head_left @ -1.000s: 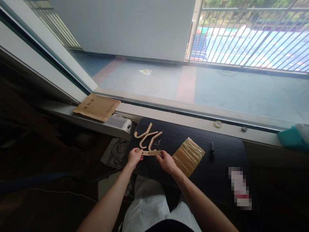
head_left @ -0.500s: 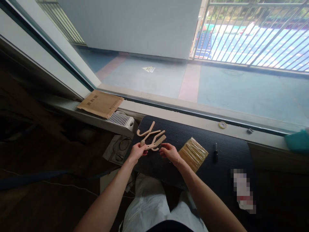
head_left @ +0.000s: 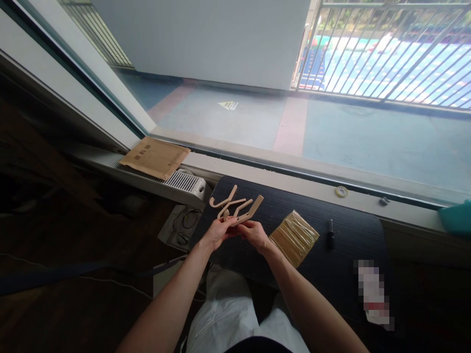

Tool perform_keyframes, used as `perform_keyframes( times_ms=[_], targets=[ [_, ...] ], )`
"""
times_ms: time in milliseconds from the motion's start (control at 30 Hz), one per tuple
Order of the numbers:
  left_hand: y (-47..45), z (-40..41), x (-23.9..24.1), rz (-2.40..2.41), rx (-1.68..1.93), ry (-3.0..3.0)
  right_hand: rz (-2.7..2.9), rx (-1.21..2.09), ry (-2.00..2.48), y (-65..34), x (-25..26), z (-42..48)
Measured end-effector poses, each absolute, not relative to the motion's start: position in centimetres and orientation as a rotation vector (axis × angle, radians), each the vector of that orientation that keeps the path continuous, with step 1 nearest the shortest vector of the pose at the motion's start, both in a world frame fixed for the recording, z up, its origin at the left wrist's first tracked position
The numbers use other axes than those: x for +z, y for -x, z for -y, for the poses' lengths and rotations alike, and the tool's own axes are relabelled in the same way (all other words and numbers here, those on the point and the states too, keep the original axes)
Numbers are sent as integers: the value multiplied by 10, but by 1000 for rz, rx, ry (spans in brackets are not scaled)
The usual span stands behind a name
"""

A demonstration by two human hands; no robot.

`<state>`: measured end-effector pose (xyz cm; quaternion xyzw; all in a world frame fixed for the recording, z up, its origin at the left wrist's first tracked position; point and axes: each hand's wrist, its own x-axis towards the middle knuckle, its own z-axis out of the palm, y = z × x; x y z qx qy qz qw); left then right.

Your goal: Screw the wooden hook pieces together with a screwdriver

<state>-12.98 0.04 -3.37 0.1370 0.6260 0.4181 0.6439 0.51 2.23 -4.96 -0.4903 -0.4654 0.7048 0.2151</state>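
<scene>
A black tabletop (head_left: pixel 353 230) is stretching ahead of the person's white trousers (head_left: pixel 228 304), its far right corner rounding off and bare surface lying open beyond the packet. Near its right end, a pixelated object (head_left: pixel 373 294) is staying unreadable. Over the near left part, the left hand (head_left: pixel 218 232) is holding a pale wooden bar (head_left: pixel 255 207) in a closed grip, the bar slanting away rightward. The right hand (head_left: pixel 254 232) is touching the bar's near end; its fingertips are hiding, so whether that grip is pinching anything, I cannot tell. Beside it a brown wrapped packet (head_left: pixel 295 238) is lying, wrapping concealing the contents; farther right, a screwdriver (head_left: pixel 331 235) is lying. Behind the hands, three wooden hooks (head_left: pixel 230 197) are resting, two partly hidden. Beyond, a paper envelope (head_left: pixel 156 157) is covering some radiator grille (head_left: pixel 187 180); a tape roll (head_left: pixel 341 191) is sitting on the sill (head_left: pixel 294 182); the frame is cutting off a teal container (head_left: pixel 456 218). Outside, a railing (head_left: pixel 390 49) is closing the view.
</scene>
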Motion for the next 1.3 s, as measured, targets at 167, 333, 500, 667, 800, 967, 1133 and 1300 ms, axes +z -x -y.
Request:
perform_keyframes(
  times_ms=[167,333,500,667,800,967,1133,1300],
  targets=[
    [127,-1,-34,-1450,942,-335,1422,1830,1453,-8,-48,-28],
    [124,-3,-40,-1549,1060,-273,1705,1588,1534,-17,-37,-38],
    [123,-9,-47,-1663,1043,-457,1867,1428,1476,-7,-32,-54],
    [132,-22,-61,-1851,925,-707,1876,1454,1454,-2,-47,-70],
    [146,-25,-67,-1907,982,-501,1776,1530,1560,-17,-70,-68],
    [156,-11,-60,-1818,1036,-282,1704,1671,1720,-28,-107,-49],
    [154,-2,-53,-1636,1024,-145,1637,1698,1740,-23,-113,-46],
    [139,-2,-48,-1386,1058,31,1690,1729,1710,-44,-91,-40]
  ],
)
